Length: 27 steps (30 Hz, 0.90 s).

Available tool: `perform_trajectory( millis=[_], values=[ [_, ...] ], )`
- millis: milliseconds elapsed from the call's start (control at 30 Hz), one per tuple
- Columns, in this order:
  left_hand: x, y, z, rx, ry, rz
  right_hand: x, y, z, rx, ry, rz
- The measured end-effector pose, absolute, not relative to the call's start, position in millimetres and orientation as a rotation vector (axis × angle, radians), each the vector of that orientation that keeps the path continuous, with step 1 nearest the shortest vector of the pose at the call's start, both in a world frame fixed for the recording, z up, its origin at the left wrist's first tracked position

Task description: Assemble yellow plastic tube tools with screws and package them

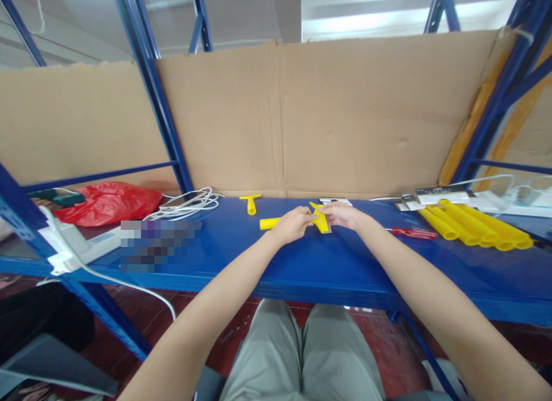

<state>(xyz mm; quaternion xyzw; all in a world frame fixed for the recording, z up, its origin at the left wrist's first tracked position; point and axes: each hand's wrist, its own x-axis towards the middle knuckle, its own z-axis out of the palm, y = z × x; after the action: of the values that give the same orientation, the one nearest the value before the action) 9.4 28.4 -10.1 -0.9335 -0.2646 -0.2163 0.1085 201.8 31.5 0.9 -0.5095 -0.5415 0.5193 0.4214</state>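
A yellow scraper (320, 223) lies sideways between my two hands, just above or on the blue shelf. My left hand (293, 224) is wrapped round its handle, and the tube-like handle end (269, 223) sticks out to the left. Along the right edge of the scraper head shows a thin metal blade (329, 229). The fingers of my right hand (342, 214) pinch the head near that blade; the fingertips are partly hidden. Behind my left hand, a second yellow T-shaped scraper piece (250, 204) rests by the cardboard.
On the right lie a red-handled screwdriver (413, 233) and several yellow tubes (478, 226). A flat card (335, 201) is behind my right hand. To the left are a white cable coil (194, 204), a red bag (112, 203) and a power strip (97, 245). Cardboard (345, 119) walls the back.
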Motion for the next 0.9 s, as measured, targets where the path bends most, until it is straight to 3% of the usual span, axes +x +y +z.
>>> perform_trajectory(
  millis=[900],
  values=[
    [12, 15, -6, -2.650, -0.980, -0.258, 192, 20, 8, -1.336, -1.355, 1.278]
  ],
)
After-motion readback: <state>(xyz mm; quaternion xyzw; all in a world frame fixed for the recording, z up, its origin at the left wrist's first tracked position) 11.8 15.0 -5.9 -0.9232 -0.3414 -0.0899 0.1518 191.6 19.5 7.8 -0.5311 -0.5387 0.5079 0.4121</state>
